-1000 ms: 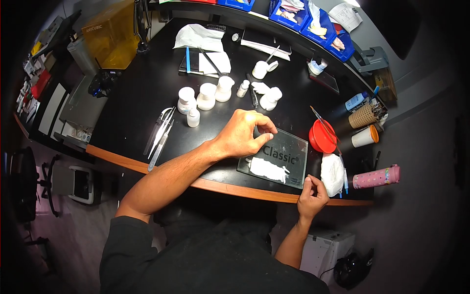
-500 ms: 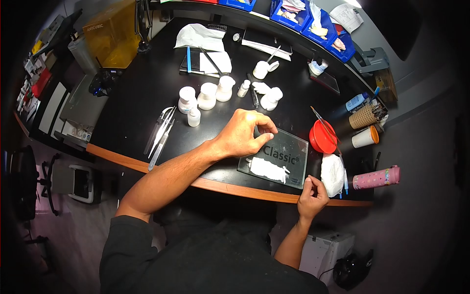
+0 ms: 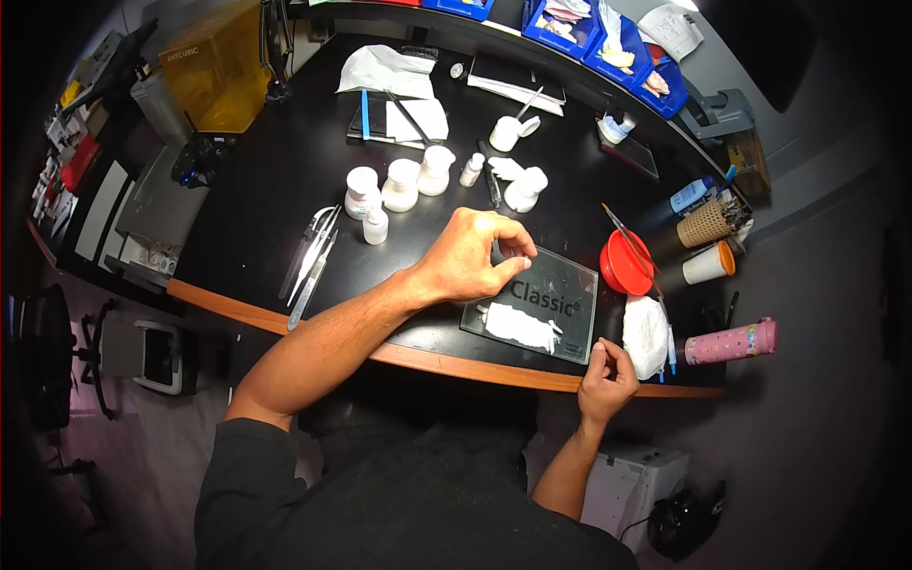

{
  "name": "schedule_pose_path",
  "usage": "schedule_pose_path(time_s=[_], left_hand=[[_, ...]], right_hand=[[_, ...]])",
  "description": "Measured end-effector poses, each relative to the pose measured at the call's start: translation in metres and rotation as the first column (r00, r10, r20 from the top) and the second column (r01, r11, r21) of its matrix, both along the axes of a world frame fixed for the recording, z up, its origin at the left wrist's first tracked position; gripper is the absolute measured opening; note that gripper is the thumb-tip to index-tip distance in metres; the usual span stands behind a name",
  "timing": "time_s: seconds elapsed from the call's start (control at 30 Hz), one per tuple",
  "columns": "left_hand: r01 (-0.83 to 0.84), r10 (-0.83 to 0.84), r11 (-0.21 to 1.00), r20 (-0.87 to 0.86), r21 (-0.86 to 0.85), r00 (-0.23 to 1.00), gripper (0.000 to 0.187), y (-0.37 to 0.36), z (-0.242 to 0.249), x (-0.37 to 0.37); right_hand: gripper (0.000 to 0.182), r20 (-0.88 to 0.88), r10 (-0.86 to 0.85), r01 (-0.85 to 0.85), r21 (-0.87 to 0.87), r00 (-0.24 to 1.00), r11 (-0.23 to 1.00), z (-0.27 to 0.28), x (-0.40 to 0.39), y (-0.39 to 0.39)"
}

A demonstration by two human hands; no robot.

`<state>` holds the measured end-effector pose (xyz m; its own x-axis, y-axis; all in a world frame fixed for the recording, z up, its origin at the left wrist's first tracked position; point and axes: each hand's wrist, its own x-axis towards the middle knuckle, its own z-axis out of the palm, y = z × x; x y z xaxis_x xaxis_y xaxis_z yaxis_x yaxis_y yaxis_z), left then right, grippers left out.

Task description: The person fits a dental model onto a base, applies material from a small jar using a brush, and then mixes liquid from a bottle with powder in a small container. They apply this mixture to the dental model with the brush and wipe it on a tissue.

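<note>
My left hand [image 3: 470,253] is over the upper left edge of a glass plate [image 3: 579,328] marked "Classic". Its fingers curl to the thumb in a pinch; anything between them is too small to tell. My right hand [image 3: 608,385] is by the table edge, right of the plate's lower corner, thumb and index finger pinched; nothing can be made out in it. A white patch of material [image 3: 521,326] lies on the lower part of the plate. Beside my right hand are a white crumpled wad [image 3: 645,337] and a red bowl [image 3: 625,263], with a brush [image 3: 617,224] across the bowl.
White bottles [image 3: 401,185] stand beyond my left hand, near an open white jar [image 3: 524,190]. Tweezers [image 3: 312,275] lie at the left. Papers [image 3: 416,121] are at the back. A pink bottle [image 3: 731,342] and an orange-lidded cup [image 3: 709,264] lie at the right.
</note>
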<state>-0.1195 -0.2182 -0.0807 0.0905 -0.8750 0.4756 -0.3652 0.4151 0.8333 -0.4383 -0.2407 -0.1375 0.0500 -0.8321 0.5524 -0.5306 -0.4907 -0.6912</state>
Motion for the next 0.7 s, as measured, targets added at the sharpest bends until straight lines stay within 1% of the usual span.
schedule_pose_path(time_s=[0.27,0.7], left_hand=[[0.001,0.0,0.999,0.013,-0.032,1.0,0.014,-0.0011,-0.0022,0.0002],[-0.003,0.003,1.0,0.009,-0.018,1.0,0.014,-0.0007,-0.002,-0.0001]], right_hand=[[0.008,-0.01,0.0,0.0,-0.006,1.0,1.0,-0.0001,-0.0006,-0.0004],[0.008,-0.014,0.002,-0.002,-0.006,1.0,1.0,-0.0004,-0.0011,-0.0009]])
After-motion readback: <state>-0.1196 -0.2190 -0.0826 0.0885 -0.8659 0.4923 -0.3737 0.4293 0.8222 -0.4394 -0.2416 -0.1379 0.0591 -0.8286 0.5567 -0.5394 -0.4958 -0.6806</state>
